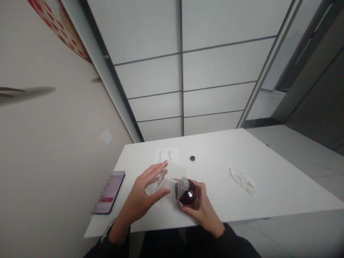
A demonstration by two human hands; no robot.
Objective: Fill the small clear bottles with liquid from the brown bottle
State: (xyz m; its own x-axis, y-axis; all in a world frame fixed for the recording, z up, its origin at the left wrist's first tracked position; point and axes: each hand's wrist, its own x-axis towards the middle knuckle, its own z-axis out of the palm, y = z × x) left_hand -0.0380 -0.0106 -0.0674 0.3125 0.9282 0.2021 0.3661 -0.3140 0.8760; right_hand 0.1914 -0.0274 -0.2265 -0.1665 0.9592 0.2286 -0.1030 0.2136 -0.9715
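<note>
Near the front of the white table (212, 211), my right hand (205, 208) is wrapped round a dark red, rounded, glossy bottle (189, 195). A clear, faceted-looking lump (184, 184) shows at the bottle's upper left end. Beside it, my left hand (143, 193) makes a wide C, thumb and fingers on either side of a clear plastic piece (177, 171). This see-through piece overlaps the bottle, and its exact shape is hard to make out. Behind the hands lies a whitish, see-through item (166, 155), partly hidden by my left fingers.
A small black round cap (192, 158) lies beyond the bottle. Crumpled whitish wrapping (242, 182) rests to the right. At the left edge is a phone or tablet (111, 195) with a lit screen. A wall stands left, and a white panelled cabinet (150, 79) behind.
</note>
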